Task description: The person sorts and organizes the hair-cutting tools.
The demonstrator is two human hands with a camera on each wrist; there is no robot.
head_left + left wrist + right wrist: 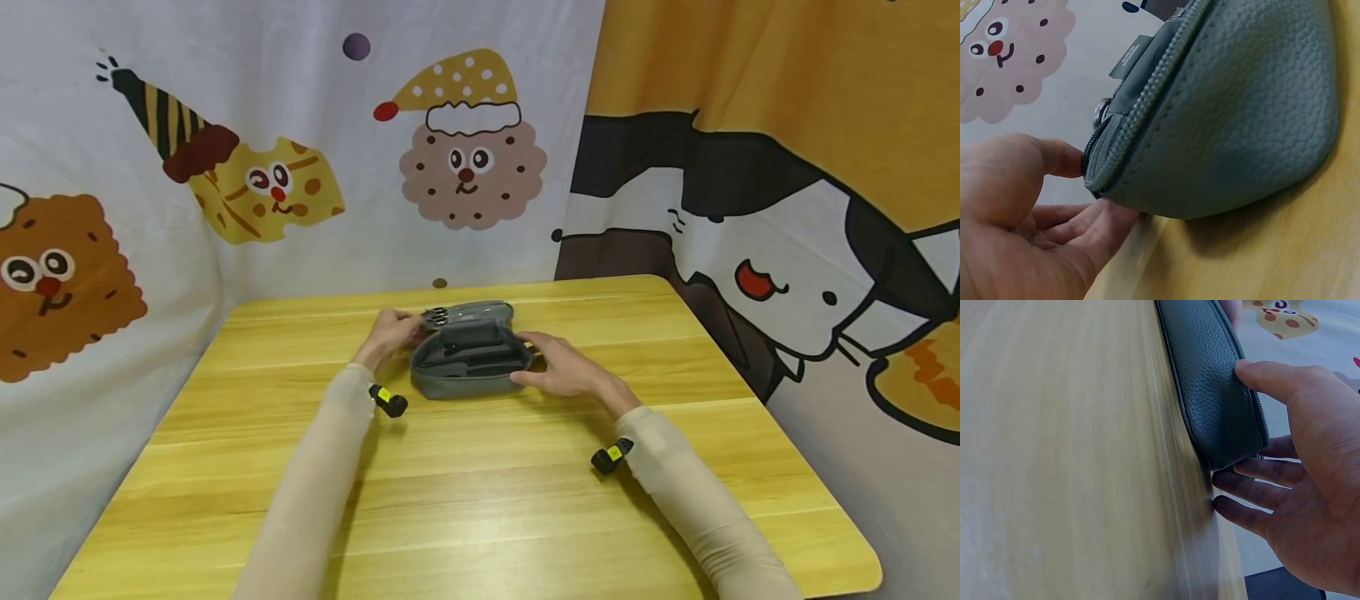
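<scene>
A grey pebbled-leather zip pouch (472, 385) lies unzipped on the wooden table, its lid (480, 313) folded back toward the wall. Dark dividers show inside, and small shiny metal rings (435, 316) sit at the lid's left end; what they belong to is unclear. My left hand (390, 333) pinches the pouch's left corner, thumb on the zip edge and fingers beneath, as the left wrist view shows. At the other end my right hand (562, 368) holds the pouch, thumb (1266, 375) against the front rim and fingers bent around the end.
The pale wooden table (480, 500) has rounded corners and reaches to a cartoon-printed curtain (300, 50) behind it and on the right. A small camera is strapped to each wrist. Inside the pouch a printed label (1130, 57) sticks up.
</scene>
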